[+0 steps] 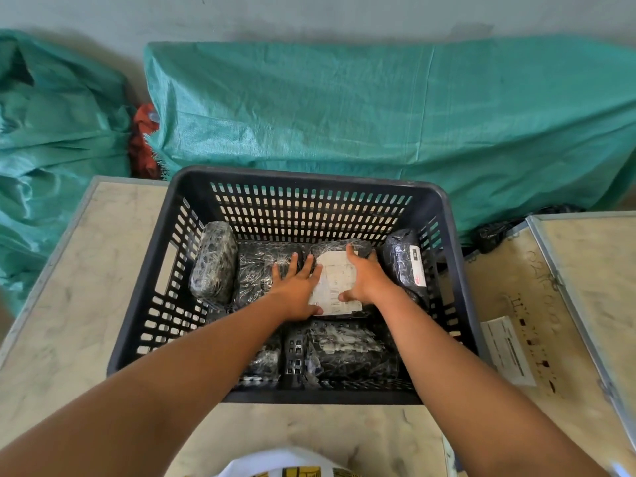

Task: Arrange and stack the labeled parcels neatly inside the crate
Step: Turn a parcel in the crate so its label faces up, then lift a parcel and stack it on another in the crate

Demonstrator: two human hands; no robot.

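A dark slotted plastic crate (144, 304) stands on the table and holds several black plastic-wrapped parcels. In its middle lies a parcel with a white label (339, 280) facing up. My left hand (297, 290) lies flat on that parcel's left edge, fingers spread. My right hand (366, 277) presses on its right side, thumb on the label. One wrapped parcel (213, 261) stands on end against the left wall. Another, with a red and white label (407, 259), leans on the right wall. More parcels (340, 349) lie at the crate's near side.
The crate sits on a pale marbled table (69, 321). A second table top (568, 304) to the right carries a white paper slip (507, 349). Big green woven sacks (378, 115) lean on the wall behind. A white bag (285, 464) shows at the bottom edge.
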